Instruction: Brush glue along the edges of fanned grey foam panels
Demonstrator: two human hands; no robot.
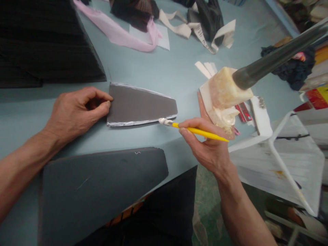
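Note:
A dark tapered panel (pixel 142 104) lies flat on the pale blue table, with white paste along both of its long edges. At its wide left end, my left hand (pixel 77 109) pinches the edge between thumb and fingers. My right hand (pixel 207 141) grips a yellow-handled brush (pixel 200 131) like a pen. White paste coats the brush tip, which touches the panel's near edge towards its narrow end. Just beyond my right hand, a thick mass of whitish paste (pixel 225 118) sits on a brown board (pixel 203 106).
A larger dark panel (pixel 102 188) lies nearest my body. Stacked dark sheets (pixel 48 44) stand at the far left. Pink fabric (pixel 123 32) and white strips (pixel 176 25) lie at the back. A dark bar (pixel 279 56) enters from the right into a pale block (pixel 222 87).

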